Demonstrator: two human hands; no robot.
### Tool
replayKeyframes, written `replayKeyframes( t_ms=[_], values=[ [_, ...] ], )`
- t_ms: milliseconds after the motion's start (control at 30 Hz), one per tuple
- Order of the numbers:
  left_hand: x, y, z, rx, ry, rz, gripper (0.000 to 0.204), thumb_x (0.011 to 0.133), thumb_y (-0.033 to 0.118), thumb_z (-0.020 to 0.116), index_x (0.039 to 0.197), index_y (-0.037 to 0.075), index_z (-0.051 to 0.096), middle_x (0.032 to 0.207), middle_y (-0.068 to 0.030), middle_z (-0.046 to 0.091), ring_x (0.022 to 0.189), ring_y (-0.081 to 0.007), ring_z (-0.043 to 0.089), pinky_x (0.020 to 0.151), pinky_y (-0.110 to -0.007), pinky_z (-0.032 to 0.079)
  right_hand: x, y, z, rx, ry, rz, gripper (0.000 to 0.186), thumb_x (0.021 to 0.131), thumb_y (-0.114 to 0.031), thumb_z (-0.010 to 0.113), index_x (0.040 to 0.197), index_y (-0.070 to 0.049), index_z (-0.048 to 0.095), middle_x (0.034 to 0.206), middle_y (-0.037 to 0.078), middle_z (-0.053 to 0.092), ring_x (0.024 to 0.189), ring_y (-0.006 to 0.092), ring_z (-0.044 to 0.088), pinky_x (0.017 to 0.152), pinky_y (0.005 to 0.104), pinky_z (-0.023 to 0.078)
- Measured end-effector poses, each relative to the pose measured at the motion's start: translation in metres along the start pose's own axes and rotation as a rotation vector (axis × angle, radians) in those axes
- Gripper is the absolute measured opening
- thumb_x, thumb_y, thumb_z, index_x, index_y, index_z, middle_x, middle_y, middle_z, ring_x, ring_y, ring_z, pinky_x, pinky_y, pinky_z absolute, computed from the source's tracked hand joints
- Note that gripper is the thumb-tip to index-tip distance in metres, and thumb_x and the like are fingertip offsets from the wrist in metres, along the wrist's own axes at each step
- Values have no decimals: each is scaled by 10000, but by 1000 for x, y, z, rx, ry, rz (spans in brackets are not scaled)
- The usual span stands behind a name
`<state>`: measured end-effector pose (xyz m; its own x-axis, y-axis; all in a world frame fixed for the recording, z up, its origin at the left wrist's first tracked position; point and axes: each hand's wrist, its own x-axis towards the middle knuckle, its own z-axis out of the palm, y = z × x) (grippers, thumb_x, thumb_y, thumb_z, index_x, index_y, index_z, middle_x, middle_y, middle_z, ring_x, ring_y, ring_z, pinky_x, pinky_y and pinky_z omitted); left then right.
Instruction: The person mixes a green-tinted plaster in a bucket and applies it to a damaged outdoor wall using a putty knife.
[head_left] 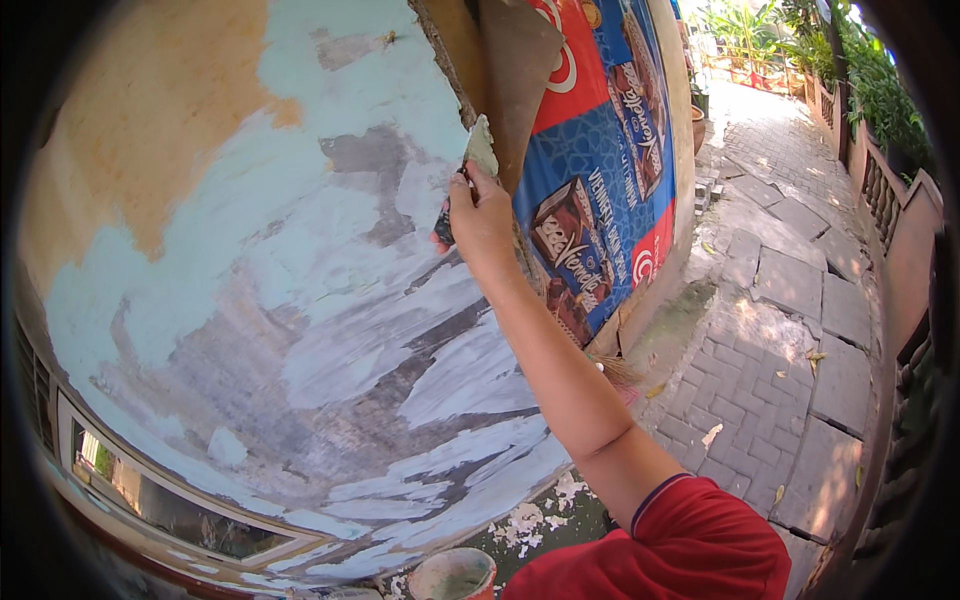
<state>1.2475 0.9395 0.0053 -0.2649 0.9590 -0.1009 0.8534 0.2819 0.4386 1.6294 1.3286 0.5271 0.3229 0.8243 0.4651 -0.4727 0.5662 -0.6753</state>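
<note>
My right hand (480,215) is raised at the wall's right-hand edge, with its fingers closed around a paint scraper. The scraper's dark handle with a pinkish end (443,228) sticks out below the fingers. Its blade (481,146) points up and looks coated in pale green, close against the rough broken edge of the wall. The wall (330,250) carries pale blue-green paint with grey scraped patches and a yellowish area at upper left. My left hand is out of view.
A blue and red advertising banner (600,180) hangs right of the wall edge, with a loose brown sheet (520,75) above. Pale flakes (530,522) lie on the ground near a bucket (452,575). A window (170,500) sits at lower left. The paved path (770,370) runs along a balustrade (880,200).
</note>
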Motion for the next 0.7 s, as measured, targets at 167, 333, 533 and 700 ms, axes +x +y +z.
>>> replayKeyframes(
  t_ms=[167, 333, 533, 700],
  values=[
    [0, -1, -2, 16, -5, 9, 242, 821, 194, 636, 942, -9, 582, 805, -182, 626, 709, -334, 607, 672, -493, 497, -2, -13, 16, -39, 17, -22, 531, 991, -167, 465, 1445, 73, 334, 655, 84, 545, 452, 175, 571, 376, 306, 474],
    [-2, -3, -3, 28, -4, 19, 249, 823, 205, 648, 942, -4, 584, 805, -180, 629, 711, -331, 607, 668, -487, 491, -7, -15, 16, -141, 27, 15, 524, 992, -163, 440, 1441, 84, 333, 669, 117, 557, 464, 195, 566, 399, 313, 477],
    [-8, -5, -1, 31, 1, 23, 257, 825, 219, 661, 941, 3, 587, 805, -178, 633, 713, -328, 607, 663, -479, 484, -12, 45, 25, -575, 238, -476, 501, 990, -145, 464, 1406, 117, 366, 670, 160, 554, 501, 233, 568, 480, 340, 472],
    [-18, -13, 3, 26, 5, 8, 264, 826, 231, 673, 941, 8, 589, 805, -175, 637, 716, -326, 608, 659, -473, 477, -52, 56, 18, -607, 165, -469, 485, 983, -133, 497, 1393, 108, 401, 745, 187, 587, 621, 243, 607, 574, 350, 488]
  ],
)
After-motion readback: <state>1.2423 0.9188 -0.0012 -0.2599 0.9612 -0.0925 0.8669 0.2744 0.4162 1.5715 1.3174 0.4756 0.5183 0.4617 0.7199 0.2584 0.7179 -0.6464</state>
